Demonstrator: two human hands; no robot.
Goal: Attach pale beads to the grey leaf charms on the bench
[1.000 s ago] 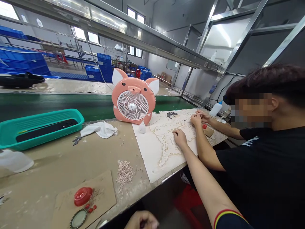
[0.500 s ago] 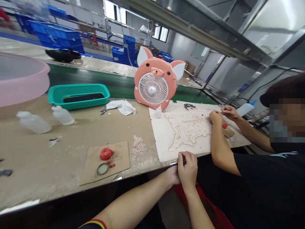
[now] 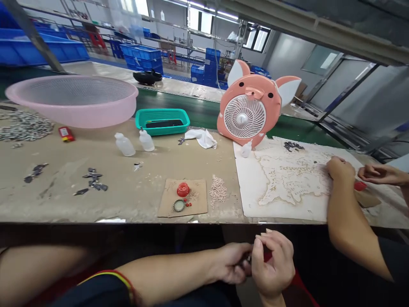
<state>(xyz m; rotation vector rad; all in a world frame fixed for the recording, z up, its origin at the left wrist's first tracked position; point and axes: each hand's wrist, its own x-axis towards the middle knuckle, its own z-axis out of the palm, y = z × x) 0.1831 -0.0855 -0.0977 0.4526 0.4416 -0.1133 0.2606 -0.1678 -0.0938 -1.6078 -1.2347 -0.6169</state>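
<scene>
The left hand (image 3: pixel 231 263) and right hand (image 3: pixel 273 264) are held close together below the front edge of the workbench (image 3: pixel 204 221). The left hand's fingers are clenched on a small dark piece (image 3: pixel 249 258), while the right hand is curled just beside it; contact cannot be told. The piece is mostly hidden, so its long axis and pointing direction cannot be told. Toward the bench's right end, a co-worker's hand (image 3: pixel 340 168) rests on a pale relief map panel (image 3: pixel 287 179).

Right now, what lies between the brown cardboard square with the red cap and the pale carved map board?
A small heap of pale beads on the tan bench top, seen in the head view.
</scene>
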